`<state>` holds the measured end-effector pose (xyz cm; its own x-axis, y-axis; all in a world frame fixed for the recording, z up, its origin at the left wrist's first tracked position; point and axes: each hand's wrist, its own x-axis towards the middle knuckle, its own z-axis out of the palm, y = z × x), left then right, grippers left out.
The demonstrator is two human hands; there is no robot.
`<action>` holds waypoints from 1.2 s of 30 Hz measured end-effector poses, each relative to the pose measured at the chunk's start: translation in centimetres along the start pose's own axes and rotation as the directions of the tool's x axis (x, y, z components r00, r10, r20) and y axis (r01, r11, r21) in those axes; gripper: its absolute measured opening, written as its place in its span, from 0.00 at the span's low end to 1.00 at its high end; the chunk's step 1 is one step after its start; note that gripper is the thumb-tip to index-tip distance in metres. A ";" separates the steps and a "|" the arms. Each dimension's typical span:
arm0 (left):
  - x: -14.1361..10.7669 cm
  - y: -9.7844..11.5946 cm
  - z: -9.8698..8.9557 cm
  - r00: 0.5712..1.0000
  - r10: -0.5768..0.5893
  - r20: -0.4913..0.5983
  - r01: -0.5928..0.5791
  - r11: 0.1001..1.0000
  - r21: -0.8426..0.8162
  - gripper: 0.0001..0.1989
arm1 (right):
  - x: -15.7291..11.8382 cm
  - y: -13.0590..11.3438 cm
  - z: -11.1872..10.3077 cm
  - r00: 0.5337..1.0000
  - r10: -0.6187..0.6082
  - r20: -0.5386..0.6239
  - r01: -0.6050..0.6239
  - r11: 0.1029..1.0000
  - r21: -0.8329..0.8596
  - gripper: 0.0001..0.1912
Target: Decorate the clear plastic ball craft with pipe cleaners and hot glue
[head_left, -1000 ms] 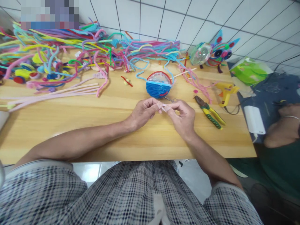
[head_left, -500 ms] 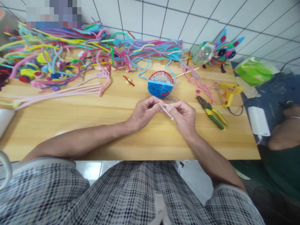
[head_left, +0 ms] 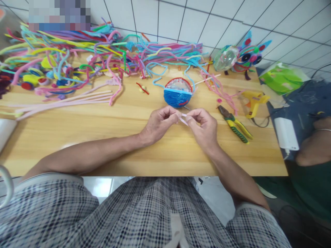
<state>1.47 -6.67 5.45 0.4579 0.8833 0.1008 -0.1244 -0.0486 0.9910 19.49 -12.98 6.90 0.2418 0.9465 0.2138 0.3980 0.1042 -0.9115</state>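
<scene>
Pipe cleaner point(head_left: 183, 121) pinched in my left hand point(head_left: 159, 125) and right hand point(head_left: 204, 129), tabletop point(head_left: 168, 156) open to front edge; it's pinkish, bent.

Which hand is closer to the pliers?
Right. The right hand is just left of the pliers, not touching them; the left hand is farther left, beyond the right hand.

The left hand point(head_left: 160, 125) hides part of the strip point(head_left: 184, 121). At three o'clock, the edge cuts a co-worker's arm point(head_left: 314, 148); at ten, a patch point(head_left: 59, 15) is blurred.

Checked garment point(head_left: 144, 213), grey sleeve hems point(head_left: 51, 177)
</scene>
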 end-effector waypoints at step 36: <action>0.3 -0.8 0.0 0.998 0.045 -0.046 -0.041 0.996 0.081 0.18 | 0.7 0.4 -0.5 0.990 0.094 0.105 -0.097 0.995 0.027 0.07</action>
<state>1.73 -6.43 4.66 0.4110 0.9007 0.1407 -0.0709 -0.1223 0.9900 20.29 -12.46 6.86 0.1837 0.9789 0.0891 0.3482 0.0200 -0.9372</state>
